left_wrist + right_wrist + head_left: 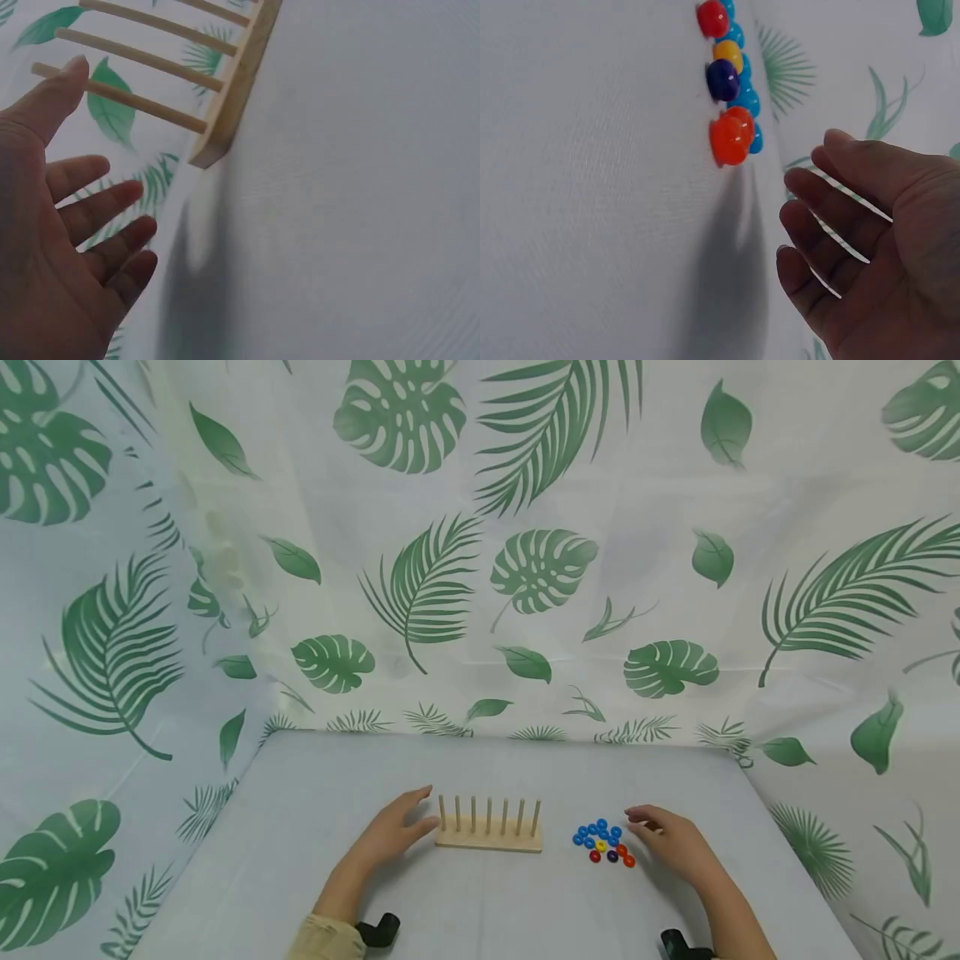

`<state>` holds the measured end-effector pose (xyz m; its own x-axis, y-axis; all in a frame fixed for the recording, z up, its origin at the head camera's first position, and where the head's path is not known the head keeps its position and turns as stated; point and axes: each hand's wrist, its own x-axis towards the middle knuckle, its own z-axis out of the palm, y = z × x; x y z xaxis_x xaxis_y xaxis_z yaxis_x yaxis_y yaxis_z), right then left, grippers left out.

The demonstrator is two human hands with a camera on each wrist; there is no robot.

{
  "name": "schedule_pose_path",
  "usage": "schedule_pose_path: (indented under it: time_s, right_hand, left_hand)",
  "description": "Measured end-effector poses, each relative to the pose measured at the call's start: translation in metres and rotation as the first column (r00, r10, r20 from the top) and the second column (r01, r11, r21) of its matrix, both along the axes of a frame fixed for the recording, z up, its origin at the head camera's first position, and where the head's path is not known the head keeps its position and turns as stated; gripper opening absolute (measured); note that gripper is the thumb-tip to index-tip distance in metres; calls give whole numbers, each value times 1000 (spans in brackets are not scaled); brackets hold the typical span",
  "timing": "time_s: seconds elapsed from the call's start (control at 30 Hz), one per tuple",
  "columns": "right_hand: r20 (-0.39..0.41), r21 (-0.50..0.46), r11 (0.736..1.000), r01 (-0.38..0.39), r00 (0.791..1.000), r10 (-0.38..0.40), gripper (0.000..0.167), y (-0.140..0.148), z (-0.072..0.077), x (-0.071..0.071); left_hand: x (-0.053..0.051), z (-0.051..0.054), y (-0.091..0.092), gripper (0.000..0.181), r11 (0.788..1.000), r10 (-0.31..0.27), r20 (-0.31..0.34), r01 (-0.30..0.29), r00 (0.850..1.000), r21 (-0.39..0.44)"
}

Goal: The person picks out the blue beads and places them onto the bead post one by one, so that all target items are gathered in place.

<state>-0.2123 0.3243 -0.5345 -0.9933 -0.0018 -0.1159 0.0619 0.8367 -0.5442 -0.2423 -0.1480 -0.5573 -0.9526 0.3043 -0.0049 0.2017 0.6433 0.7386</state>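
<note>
A light wooden rack (489, 842) with several upright pegs stands on the table, its pegs bare. My left hand (390, 828) is at the rack's left end, fingers spread and relaxed. In the left wrist view the thumb of that hand (52, 217) overlaps the end peg (150, 109); whether it touches is unclear. To the right of the rack lies a loose cluster of beads: several blue beads (602, 834), a yellow bead (601, 846), a dark purple bead (723, 80), a red bead (713, 19) and orange-red beads (729, 140). Beside them my right hand (885, 240) hovers, loosely bent, holding nothing.
A white cloth covers the table (465, 910). Leaf-printed sheets (450, 568) hang behind it and along both sides. Black wrist mounts (380, 931) show at both forearms, near the table surface.
</note>
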Motion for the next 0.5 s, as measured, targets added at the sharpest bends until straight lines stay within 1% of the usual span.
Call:
schedule_pose_path:
  time_s: [0.1, 0.23, 0.37, 0.43, 0.5]
  right_hand:
    - [28, -41, 999, -3, 1000, 4, 33, 3, -7, -7]
    - [60, -78, 997, -16, 998, 21, 31, 6, -16, -12]
    - [67, -80, 996, -36, 997, 42, 29, 7, -22, -17]
    - [69, -74, 996, -48, 996, 53, 27, 7, -23, -18]
    - [70, -67, 996, -57, 996, 61, 25, 6, -24, -20]
  left_hand:
    - [-3, -10, 3, 69, 998, -27, 13, 26, 1000, 55]
    - [-4, -21, 6, 66, 994, -72, -1, 72, 997, 81]
    - [-4, -29, 8, 65, 992, -108, -86, 112, 990, 50]
    - [-3, -33, 9, 64, 993, -114, -137, 117, 984, 12]
    - [-1, -36, 10, 61, 994, -113, -177, 110, 978, -28]
